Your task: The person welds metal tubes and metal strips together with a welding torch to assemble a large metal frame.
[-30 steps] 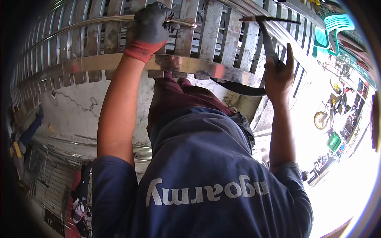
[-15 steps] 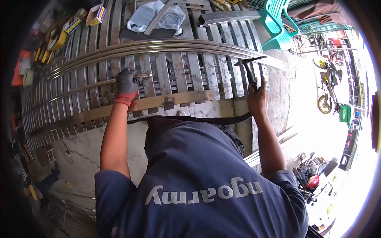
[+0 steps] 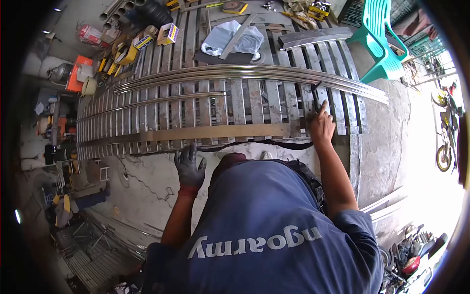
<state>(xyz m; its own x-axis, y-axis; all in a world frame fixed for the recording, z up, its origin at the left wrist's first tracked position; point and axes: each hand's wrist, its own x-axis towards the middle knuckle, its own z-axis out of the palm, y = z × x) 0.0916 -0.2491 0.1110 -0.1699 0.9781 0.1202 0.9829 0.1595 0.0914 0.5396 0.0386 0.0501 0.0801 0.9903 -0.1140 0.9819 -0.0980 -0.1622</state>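
Observation:
My left hand (image 3: 190,168), in a grey-coated glove with a red cuff, is open with fingers apart at the front edge of the slatted metal table (image 3: 296,128). It holds nothing. My right hand (image 3: 323,126) is bare and closed around a black welding torch (image 3: 317,100), index finger stretched along it. The torch's head is over the slats, and its dark cable (image 3: 293,145) runs left from the hand along the front edge. A thin shiny metal tube (image 3: 171,98) lies across the slats. Nearer me lies a flat metal bar (image 3: 215,132).
Behind the single tube lies a bundle of long tubes (image 3: 235,72). Further back are a plastic bag (image 3: 213,40), a square metal tube (image 3: 318,36) and a tape measure (image 3: 235,7). A green plastic chair (image 3: 384,49) stands right; small boxes (image 3: 168,34) sit left.
My left hand has let go of the thin tube and drawn back toward me, opening. The torch has lowered toward the slats in my right hand. The view has shifted left.

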